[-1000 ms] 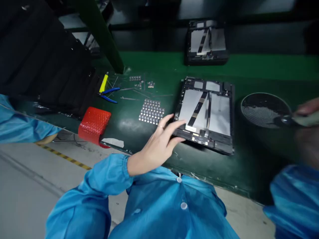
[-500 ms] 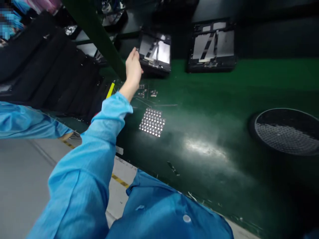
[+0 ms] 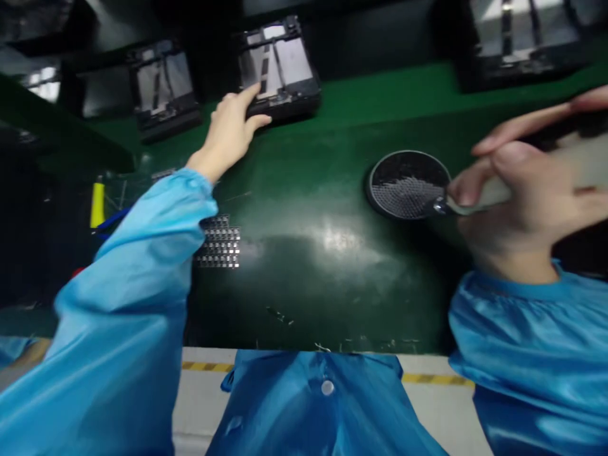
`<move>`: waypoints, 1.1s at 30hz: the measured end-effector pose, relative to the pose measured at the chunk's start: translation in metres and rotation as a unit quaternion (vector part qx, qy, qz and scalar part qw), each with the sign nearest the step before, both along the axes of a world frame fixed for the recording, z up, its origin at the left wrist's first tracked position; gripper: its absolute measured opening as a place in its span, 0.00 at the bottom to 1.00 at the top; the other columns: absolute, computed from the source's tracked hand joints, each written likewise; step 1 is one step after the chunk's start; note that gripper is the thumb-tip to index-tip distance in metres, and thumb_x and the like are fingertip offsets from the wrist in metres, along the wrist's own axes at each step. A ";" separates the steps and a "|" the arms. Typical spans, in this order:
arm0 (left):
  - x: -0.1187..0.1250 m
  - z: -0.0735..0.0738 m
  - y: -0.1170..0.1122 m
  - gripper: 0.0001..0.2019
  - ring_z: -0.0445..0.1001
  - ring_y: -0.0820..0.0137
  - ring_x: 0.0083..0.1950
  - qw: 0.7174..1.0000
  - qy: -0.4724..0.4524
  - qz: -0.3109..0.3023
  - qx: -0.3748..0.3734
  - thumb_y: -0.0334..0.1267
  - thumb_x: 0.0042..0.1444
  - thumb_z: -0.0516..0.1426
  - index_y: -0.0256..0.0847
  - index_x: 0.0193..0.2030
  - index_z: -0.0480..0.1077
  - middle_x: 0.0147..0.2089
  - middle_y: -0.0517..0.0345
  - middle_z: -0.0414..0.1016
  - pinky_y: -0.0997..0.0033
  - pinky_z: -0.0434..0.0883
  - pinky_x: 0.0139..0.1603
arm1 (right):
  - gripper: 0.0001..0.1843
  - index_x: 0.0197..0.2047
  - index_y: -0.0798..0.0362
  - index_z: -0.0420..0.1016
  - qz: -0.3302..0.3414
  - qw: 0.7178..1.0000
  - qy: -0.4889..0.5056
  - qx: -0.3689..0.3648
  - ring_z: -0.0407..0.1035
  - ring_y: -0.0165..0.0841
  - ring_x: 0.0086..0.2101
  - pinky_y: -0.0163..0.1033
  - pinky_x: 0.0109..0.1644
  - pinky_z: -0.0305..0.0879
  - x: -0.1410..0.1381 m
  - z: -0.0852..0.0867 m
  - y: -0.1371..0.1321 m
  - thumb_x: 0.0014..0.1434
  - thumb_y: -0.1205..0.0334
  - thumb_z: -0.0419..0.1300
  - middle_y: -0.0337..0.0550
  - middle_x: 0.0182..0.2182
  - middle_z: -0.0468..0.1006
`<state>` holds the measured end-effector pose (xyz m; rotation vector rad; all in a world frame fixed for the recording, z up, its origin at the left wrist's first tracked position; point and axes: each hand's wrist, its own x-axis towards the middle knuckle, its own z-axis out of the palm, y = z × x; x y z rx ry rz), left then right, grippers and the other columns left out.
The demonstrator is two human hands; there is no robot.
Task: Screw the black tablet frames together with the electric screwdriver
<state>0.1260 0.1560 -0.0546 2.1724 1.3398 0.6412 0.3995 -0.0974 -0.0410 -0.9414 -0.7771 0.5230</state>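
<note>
My left hand (image 3: 231, 130) reaches far across the green belt (image 3: 313, 253) and grips the near left corner of an opened tablet chassis (image 3: 280, 66), thumb under its edge, fingers on top. My right hand (image 3: 522, 190) is close to the camera at the right, fingers wrapped round a pale tool handle (image 3: 484, 196) whose dark metal tip points left beside a round black dish (image 3: 408, 183) of tiny parts.
Another opened chassis (image 3: 164, 85) lies left of the gripped one, and a third (image 3: 522, 38) sits at the top right. A sheet of small square parts (image 3: 218, 240) lies near my left sleeve. A yellow-handled tool (image 3: 97, 202) and blue pliers rest at the left.
The chassis that lay in front of me was moved to the far side. My left hand has shifted right onto another chassis on the belt. My right hand with the tool came back into view.
</note>
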 end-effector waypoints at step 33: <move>-0.112 0.055 -0.160 0.24 0.78 0.53 0.53 0.976 0.138 0.041 -0.165 0.57 0.51 0.74 0.55 0.49 0.74 0.46 0.62 0.79 0.39 0.77 0.62 | 0.35 0.54 0.63 0.54 0.078 0.963 -0.254 -0.033 0.68 0.13 0.35 0.27 0.30 0.64 0.018 -0.014 0.009 0.61 0.45 0.67 0.45 0.59 0.61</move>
